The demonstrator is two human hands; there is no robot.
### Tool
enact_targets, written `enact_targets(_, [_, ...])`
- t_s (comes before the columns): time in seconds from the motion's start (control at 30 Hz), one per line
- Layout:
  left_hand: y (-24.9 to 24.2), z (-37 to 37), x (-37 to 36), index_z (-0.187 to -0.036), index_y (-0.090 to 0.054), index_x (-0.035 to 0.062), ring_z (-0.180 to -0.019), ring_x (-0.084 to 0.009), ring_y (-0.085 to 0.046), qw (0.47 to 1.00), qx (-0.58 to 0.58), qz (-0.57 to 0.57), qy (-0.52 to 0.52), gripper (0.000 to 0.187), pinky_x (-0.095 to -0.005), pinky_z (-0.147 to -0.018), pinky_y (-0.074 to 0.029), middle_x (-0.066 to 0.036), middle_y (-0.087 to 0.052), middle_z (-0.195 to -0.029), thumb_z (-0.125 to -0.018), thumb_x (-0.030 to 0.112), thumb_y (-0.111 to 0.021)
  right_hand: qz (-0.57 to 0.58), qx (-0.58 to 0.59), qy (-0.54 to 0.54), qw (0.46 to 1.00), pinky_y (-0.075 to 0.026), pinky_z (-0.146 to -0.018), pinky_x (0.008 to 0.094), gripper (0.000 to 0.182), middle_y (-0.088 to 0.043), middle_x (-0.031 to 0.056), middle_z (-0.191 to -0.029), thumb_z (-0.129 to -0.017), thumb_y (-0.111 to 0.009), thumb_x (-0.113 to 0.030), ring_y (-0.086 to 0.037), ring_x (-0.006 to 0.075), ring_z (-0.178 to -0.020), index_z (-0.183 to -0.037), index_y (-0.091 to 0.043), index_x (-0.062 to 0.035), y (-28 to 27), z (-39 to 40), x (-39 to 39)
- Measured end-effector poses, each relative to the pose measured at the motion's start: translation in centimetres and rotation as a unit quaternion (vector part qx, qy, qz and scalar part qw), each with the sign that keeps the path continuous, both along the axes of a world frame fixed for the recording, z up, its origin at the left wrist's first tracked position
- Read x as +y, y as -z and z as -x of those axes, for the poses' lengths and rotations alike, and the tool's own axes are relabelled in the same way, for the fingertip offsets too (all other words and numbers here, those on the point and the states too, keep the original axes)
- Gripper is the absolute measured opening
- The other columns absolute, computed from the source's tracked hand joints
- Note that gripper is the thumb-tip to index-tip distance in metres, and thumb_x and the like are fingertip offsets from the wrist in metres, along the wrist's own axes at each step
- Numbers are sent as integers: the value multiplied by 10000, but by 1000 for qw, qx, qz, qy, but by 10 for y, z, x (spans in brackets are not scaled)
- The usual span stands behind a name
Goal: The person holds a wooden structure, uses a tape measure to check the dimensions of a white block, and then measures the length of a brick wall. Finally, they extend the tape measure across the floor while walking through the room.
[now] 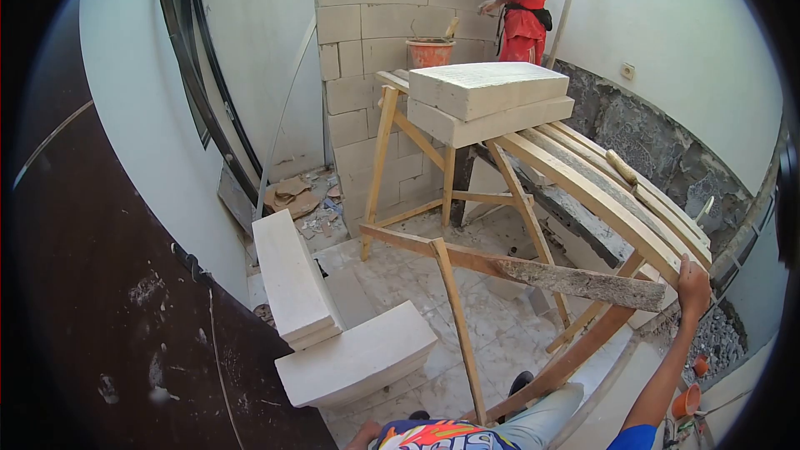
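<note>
My right hand (694,287) is closed around the near right end of the wooden planks (621,200) on top of a timber scaffold. The planks run away from me towards the block wall. On their far end lie two pale lightweight blocks (490,90), one stacked on the other. A rough, mortar-stained board (583,282) crosses the scaffold's near side below the planks. Of my left arm (364,435) only a small piece shows at the bottom edge, beside my patterned shirt; the hand is out of view.
More blocks (358,354) lie on the tiled floor at left. A person in red (523,0) stands by the partly built block wall (367,58), near an orange bucket (431,52). A wood-handled tool (622,168) rests on the planks. A slanting scaffold leg (458,329) stands close before me.
</note>
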State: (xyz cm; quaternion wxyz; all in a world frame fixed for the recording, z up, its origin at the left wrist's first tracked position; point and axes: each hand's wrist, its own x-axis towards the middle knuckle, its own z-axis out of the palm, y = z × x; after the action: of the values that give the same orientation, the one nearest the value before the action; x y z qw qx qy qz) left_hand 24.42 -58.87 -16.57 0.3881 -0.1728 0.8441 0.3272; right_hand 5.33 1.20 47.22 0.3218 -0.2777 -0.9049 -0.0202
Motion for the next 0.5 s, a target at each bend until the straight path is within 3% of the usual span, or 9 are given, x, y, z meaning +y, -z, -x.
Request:
enact_targets(0.3, [1, 9, -5, -1100, -680, 30, -1159, -403, -567, 988, 22, 43, 146, 718, -431, -994, -451, -249, -611, -1192, -775, 650, -522, -4, 4, -4, 1000, -479, -771, 526, 515, -659, 227, -897, -985, -404, -458, -620, 436, -871, -869, -673, -35, 2, 0, 2])
enact_targets(0.5, [-7, 16, 1, -1112, -676, 35, -1172, -403, -556, 997, 12, 37, 73, 710, -429, -993, -450, -245, -598, -1216, -779, 642, -519, 4, 14, -9, 1000, -458, -756, 515, 533, -637, 255, -878, -986, -401, -441, -599, 456, -860, -851, -654, 8, -1, -2, -4])
